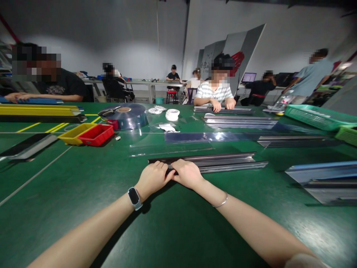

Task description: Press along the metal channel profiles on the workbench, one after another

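Observation:
A long dark grey channel-shaped profile (231,162) lies on the green table, its open side showing toward the right. My left hand (154,179), with a watch band on its wrist, is closed over the profile's left end. Right beside it, my right hand (187,173) also grips the profile, fingers curled over the far edge. The two thumbs meet on the near side. What the fingertips do behind the profile is hidden. Just beyond lie a clear plastic strip (173,149) and a longer bluish film strip (200,137).
Ahead stand a roll of clear film (131,117) with scissors (110,111) on it, a red bin (97,135), a yellow bin (75,134) and a white tape roll (172,114). More profiles (329,184) lie right, near a green basket (320,117). A co-worker (214,91) handles a profile opposite.

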The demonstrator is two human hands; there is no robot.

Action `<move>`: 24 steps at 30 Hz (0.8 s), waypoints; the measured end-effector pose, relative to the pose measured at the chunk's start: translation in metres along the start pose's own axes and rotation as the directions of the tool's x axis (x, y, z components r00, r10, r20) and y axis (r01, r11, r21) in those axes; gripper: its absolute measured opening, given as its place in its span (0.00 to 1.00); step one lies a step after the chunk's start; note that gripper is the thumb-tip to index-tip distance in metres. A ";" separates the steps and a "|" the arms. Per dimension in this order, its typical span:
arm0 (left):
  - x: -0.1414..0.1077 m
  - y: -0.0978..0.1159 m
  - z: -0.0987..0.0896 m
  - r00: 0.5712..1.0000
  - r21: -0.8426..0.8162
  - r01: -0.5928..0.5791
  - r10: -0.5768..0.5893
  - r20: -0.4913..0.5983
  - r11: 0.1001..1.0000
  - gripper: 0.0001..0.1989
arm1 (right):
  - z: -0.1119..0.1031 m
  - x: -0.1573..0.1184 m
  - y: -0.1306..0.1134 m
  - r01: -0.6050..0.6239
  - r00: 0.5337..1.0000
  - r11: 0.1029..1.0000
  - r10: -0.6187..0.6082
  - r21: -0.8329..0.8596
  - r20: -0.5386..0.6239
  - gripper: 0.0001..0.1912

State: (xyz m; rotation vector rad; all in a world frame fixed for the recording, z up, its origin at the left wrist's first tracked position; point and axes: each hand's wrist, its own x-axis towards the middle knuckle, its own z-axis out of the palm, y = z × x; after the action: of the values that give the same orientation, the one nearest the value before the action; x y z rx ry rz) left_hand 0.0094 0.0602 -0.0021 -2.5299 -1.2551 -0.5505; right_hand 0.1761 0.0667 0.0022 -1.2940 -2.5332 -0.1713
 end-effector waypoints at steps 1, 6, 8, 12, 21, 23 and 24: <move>-0.001 0.000 0.001 1.000 0.004 0.006 -0.006 -0.010 1.000 0.18 | 0.000 -0.001 0.000 0.001 1.000 1.000 -0.001 -0.001 -0.007 0.09; -0.003 0.002 0.003 0.999 0.018 0.011 -0.010 -0.033 1.000 0.18 | 0.002 -0.002 -0.002 0.008 1.000 1.000 -0.008 -0.003 -0.016 0.09; -0.003 0.001 0.003 0.999 0.010 0.005 -0.005 -0.035 1.000 0.18 | 0.001 -0.002 -0.002 0.005 1.000 1.000 -0.005 -0.004 -0.010 0.09; -0.001 -0.001 0.001 0.999 0.000 -0.019 0.019 -0.027 1.000 0.19 | -0.001 0.001 -0.002 -0.003 1.000 1.000 0.003 0.004 0.029 0.09; 0.001 -0.001 -0.002 1.000 0.012 -0.013 0.013 0.002 1.000 0.18 | 0.000 0.001 -0.001 -0.013 0.999 1.000 0.013 -0.003 0.030 0.10; 0.000 0.000 -0.001 1.000 0.008 0.001 -0.001 -0.010 1.000 0.17 | 0.001 0.000 -0.002 -0.011 1.000 1.000 0.011 -0.007 0.015 0.10; -0.001 0.000 -0.001 1.000 0.005 0.004 -0.004 -0.013 1.000 0.16 | 0.002 -0.001 -0.002 -0.008 1.000 1.000 0.009 -0.008 0.007 0.10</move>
State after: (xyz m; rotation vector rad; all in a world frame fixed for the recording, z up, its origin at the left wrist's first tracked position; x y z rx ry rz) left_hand 0.0087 0.0590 -0.0014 -2.5158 -1.2555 -0.5630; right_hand 0.1744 0.0654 0.0007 -1.3104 -2.5351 -0.1752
